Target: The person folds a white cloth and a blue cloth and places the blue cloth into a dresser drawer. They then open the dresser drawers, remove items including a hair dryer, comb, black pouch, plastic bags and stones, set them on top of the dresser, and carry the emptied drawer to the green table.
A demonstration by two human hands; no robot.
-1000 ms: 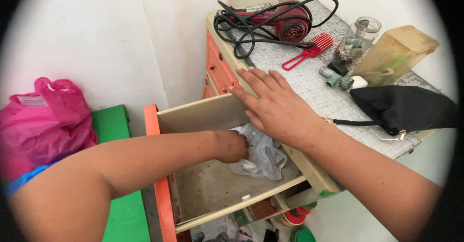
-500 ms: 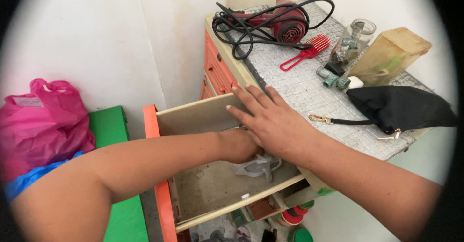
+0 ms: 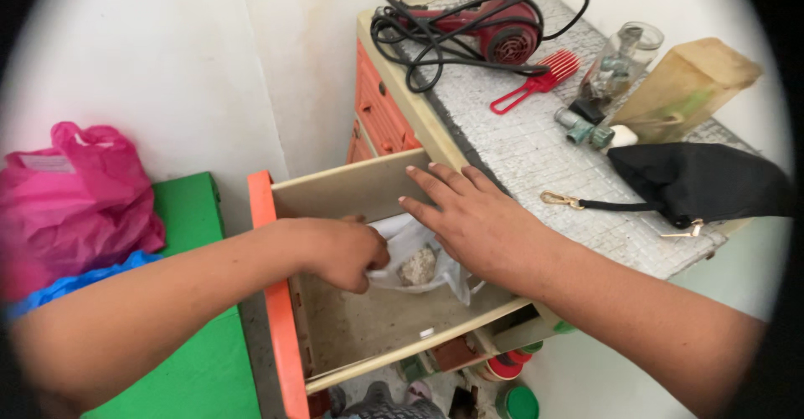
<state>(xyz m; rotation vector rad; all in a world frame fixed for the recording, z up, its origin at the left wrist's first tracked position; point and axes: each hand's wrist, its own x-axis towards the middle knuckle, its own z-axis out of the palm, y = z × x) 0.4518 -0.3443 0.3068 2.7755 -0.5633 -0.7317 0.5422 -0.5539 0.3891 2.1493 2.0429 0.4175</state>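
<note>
The fingers of the left hand are curled shut on the thin plastic bag, which sits inside the open drawer, near its back wall. The right hand lies flat with fingers spread, holding nothing, resting over the drawer edge and the bag's right side. To lift well, I think the left fingers should pinch the bag's gathered top, not its thin side, so the grey lump inside does not tear through.
</note>
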